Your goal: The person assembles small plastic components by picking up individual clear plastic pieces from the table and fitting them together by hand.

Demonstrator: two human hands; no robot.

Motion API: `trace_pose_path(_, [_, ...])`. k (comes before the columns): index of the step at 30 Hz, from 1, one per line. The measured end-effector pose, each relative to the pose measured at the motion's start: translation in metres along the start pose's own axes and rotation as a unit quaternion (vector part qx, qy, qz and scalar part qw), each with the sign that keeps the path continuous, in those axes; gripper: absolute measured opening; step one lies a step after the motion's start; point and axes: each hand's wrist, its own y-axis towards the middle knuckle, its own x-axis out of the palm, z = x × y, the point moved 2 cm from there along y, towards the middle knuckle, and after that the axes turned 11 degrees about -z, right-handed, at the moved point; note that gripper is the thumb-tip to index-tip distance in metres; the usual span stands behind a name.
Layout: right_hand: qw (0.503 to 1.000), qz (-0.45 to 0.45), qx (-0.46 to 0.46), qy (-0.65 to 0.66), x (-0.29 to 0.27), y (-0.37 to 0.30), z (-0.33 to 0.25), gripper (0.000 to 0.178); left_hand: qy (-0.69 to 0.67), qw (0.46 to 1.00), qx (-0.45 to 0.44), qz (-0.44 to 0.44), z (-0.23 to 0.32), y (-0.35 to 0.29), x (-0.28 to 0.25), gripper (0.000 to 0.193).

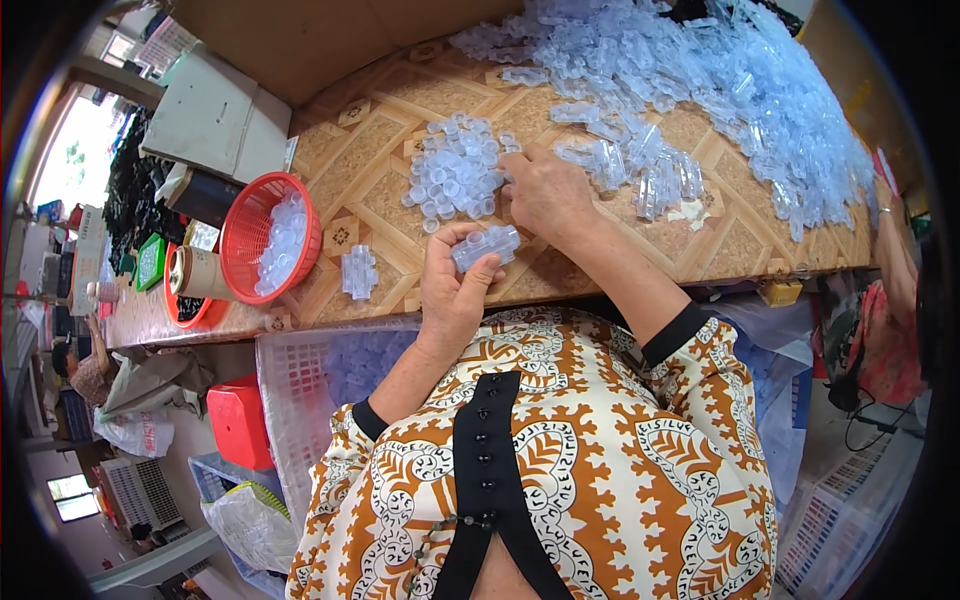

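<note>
My left hand is closed round several short clear plastic tubes, lying side by side between thumb and fingers. Just right of it, my right hand reaches to the edge of a heap of small translucent round caps. Its fingers are bent together at the heap, and whatever they pinch is hidden. Left of my left hand, a small row of clear tubes lies on the wood-patterned table. More loose clear tubes lie to the right of my right hand.
A large mound of clear tubes covers the far right of the table. On the left stands a red basket with translucent pieces, beside a tape roll and white box. A red stool stands below. Other people's arms show at the edges.
</note>
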Motion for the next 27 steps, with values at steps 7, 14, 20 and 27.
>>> trace_pose_path(7, [0.983,0.035,-0.043,0.177,0.004,-0.004,0.029,0.011,0.014,0.999,0.011,-0.05,-0.013,-0.002,-0.006,0.035])
trace_pose_path(14, [0.807,-0.204,-0.024,0.554,-0.037,-0.044,-0.001,0.013,0.213,0.974,0.062,-0.048,-0.014,0.008,-0.005,0.048])
trace_pose_path(20, [0.875,-0.177,-0.038,0.45,-0.028,-0.057,-0.001,0.015,0.31,0.945,0.083,-0.066,0.003,0.009,0.007,0.049])
trace_pose_path(27, [0.793,-0.221,-0.009,0.568,-0.02,-0.057,0.018,0.013,0.385,0.911,0.119,-0.09,0.003,0.013,0.013,0.06])
